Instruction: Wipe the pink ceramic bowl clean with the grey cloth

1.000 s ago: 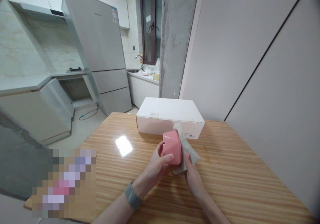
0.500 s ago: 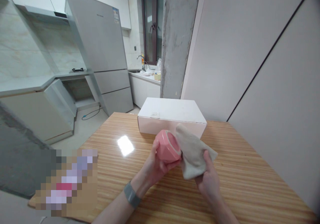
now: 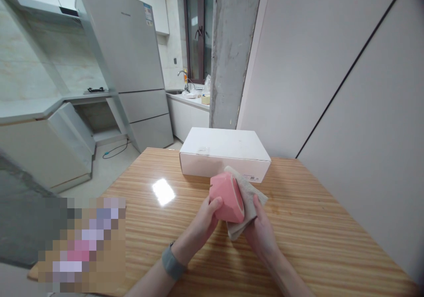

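My left hand (image 3: 202,223) grips a pink faceted cup (image 3: 225,197), held on its side above the wooden table (image 3: 308,231). A grey-beige cloth (image 3: 247,195) is pressed against the cup's open end, and my right hand (image 3: 261,231) holds that cloth from below with its fingers closed on it. A grey band sits on my left wrist (image 3: 172,262).
A closed white cardboard box (image 3: 225,151) lies on the table just behind the cup. A blurred patch (image 3: 81,244) covers the table's near left corner. Beyond the table are a fridge (image 3: 132,67), kitchen counters, a concrete pillar (image 3: 228,50) and white wall panels on the right.
Half a second ago the cloth hung loose to the right of the cup. Now my right hand has brought it in and pressed it against the cup's open end.
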A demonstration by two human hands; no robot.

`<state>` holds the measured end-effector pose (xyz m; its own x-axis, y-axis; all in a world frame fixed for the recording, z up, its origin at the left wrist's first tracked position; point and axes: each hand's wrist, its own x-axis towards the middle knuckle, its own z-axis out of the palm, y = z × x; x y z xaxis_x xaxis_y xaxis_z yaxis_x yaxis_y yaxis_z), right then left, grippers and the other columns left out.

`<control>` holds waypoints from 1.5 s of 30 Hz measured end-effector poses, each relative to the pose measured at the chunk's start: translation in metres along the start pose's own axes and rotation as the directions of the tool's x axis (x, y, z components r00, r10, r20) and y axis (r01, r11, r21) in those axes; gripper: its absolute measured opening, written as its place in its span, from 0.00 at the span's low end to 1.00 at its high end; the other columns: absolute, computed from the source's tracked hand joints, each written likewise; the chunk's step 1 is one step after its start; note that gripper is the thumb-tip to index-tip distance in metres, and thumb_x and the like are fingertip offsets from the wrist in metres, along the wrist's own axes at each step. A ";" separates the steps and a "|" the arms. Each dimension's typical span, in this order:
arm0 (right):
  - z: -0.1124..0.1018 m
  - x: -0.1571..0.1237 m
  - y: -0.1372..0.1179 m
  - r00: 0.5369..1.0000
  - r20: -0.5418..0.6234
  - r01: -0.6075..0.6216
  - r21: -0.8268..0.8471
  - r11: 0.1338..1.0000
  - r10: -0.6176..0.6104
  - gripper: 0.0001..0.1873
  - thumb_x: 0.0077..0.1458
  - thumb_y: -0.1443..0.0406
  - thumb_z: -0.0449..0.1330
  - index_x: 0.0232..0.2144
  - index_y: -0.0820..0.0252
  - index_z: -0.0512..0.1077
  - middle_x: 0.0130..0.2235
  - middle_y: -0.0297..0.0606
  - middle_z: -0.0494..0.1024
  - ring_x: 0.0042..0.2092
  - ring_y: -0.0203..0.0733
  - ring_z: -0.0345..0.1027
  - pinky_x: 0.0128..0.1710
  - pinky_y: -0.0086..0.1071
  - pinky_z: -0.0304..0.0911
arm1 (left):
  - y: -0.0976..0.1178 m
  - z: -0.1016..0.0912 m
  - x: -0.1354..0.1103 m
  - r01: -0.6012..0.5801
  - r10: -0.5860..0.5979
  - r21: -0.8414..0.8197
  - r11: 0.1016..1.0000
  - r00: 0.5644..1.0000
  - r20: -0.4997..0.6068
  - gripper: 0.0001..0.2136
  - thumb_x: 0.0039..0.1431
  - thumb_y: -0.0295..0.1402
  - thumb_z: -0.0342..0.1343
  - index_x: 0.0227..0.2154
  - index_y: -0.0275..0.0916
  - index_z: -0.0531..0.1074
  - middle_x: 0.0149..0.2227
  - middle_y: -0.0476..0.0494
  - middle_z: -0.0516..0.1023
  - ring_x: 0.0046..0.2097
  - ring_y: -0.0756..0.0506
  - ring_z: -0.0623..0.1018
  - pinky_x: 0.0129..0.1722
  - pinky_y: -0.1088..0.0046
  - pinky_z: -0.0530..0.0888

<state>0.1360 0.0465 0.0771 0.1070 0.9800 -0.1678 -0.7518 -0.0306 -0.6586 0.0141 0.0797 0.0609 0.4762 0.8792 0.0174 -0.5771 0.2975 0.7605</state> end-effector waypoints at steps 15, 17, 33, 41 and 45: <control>-0.019 0.005 -0.009 0.995 -0.054 -0.075 0.071 0.995 0.079 0.20 0.57 0.51 0.58 0.44 0.55 0.77 0.45 0.37 0.82 0.56 0.51 0.69 0.59 0.44 0.61 | 0.017 -0.006 0.000 -0.285 0.499 0.886 0.366 0.864 0.072 0.54 0.33 0.32 0.72 0.65 0.47 0.48 0.54 0.44 0.61 0.55 0.39 0.67 0.58 0.58 0.66; -0.020 0.007 -0.012 0.991 -0.100 -0.080 0.080 0.994 0.088 0.18 0.59 0.52 0.57 0.43 0.55 0.77 0.44 0.38 0.83 0.55 0.51 0.70 0.58 0.45 0.63 | 0.017 -0.007 0.000 -0.305 0.514 0.890 0.340 0.852 0.096 0.55 0.34 0.31 0.72 0.65 0.48 0.46 0.54 0.44 0.61 0.56 0.39 0.67 0.58 0.58 0.66; -0.084 -0.041 -0.073 0.933 -0.128 -0.300 0.241 0.923 0.336 0.24 0.62 0.51 0.50 0.38 0.61 0.80 0.41 0.43 0.84 0.48 0.53 0.76 0.57 0.46 0.63 | 0.011 -0.012 0.004 -0.292 0.459 0.708 0.643 0.887 -0.051 0.52 0.39 0.30 0.69 0.66 0.48 0.45 0.57 0.40 0.64 0.57 0.38 0.70 0.55 0.59 0.70; -0.135 -0.065 -0.099 0.826 -0.125 -0.558 -0.048 0.828 0.550 0.09 0.55 0.68 0.59 0.35 0.70 0.78 0.37 0.50 0.84 0.44 0.51 0.78 0.55 0.42 0.65 | -0.002 -0.007 0.005 -0.264 0.360 0.664 0.700 0.933 -0.008 0.52 0.37 0.28 0.69 0.66 0.48 0.47 0.56 0.40 0.66 0.56 0.39 0.72 0.55 0.59 0.69; -0.140 -0.070 -0.107 0.900 -0.213 -0.435 -0.375 0.819 0.380 0.16 0.53 0.63 0.66 0.43 0.64 0.73 0.42 0.48 0.83 0.45 0.51 0.77 0.48 0.39 0.70 | -0.011 -0.004 0.007 -0.292 0.341 0.699 0.652 0.937 0.073 0.52 0.38 0.27 0.69 0.66 0.48 0.47 0.58 0.41 0.66 0.58 0.39 0.70 0.58 0.58 0.67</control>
<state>0.2999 -0.0459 0.0568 -0.0510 0.8283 -0.5579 -0.4185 -0.5250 -0.7412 0.0212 0.0840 0.0502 0.2978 0.8981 0.3236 -0.0520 -0.3232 0.9449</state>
